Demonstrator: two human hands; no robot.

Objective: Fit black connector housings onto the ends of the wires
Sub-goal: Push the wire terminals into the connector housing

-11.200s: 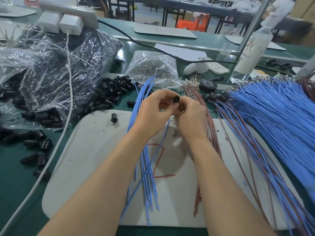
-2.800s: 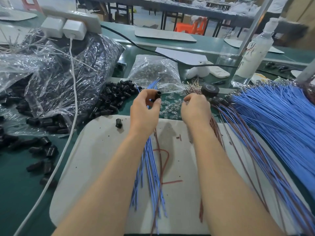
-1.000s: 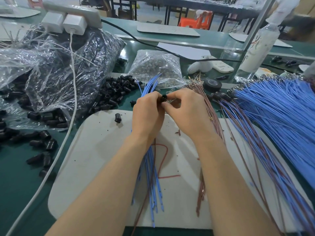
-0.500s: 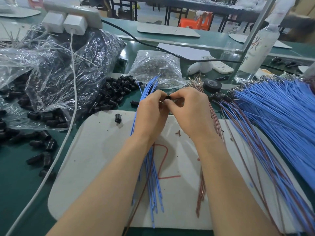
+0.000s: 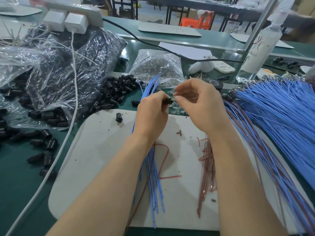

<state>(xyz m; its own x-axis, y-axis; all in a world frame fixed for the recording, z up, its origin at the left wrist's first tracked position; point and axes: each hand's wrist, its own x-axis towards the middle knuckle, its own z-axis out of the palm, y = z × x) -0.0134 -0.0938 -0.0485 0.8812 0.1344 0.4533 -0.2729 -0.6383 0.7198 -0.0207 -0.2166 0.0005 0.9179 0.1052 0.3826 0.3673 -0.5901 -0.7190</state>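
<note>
– Fingers [image 5: 162,99] of the left hand [image 5: 153,116] are pinching 1 black connector housing [image 5: 168,101], holding it in the air just above the far edge of the white board [image 5: 102,159]. What is the right hand [image 5: 202,106] doing?

– Its thumb and forefinger are pressing together on a small pale piece [image 5: 173,97], right at the housing's open end. It is too blurred for me to name. The other 3 fingers are curling loosely.

– So what is risking trouble?

– I am thinking the piece could be going in at an angle. With 2 tight pinches and nothing bracing either hand, a tilt is likely jamming it or bending whatever is entering.

– And a slip?

– Anything dropping is probably landing among the clear bits [image 5: 177,109] lying along the board's far edge, and a pale piece is easily getting lost there.

– I am also watching the left wrist. It is passing over the blue wires [image 5: 153,176] running down the board's middle, and I cannot tell if it is touching them.

– A sideways pull there is possibly dragging them askew, or tugging a wire back out before it is seating.

– And the spare housing [image 5: 118,117] near the board's far left corner?

– It is sitting well apart from both hands, so I am not worrying about it.
</note>
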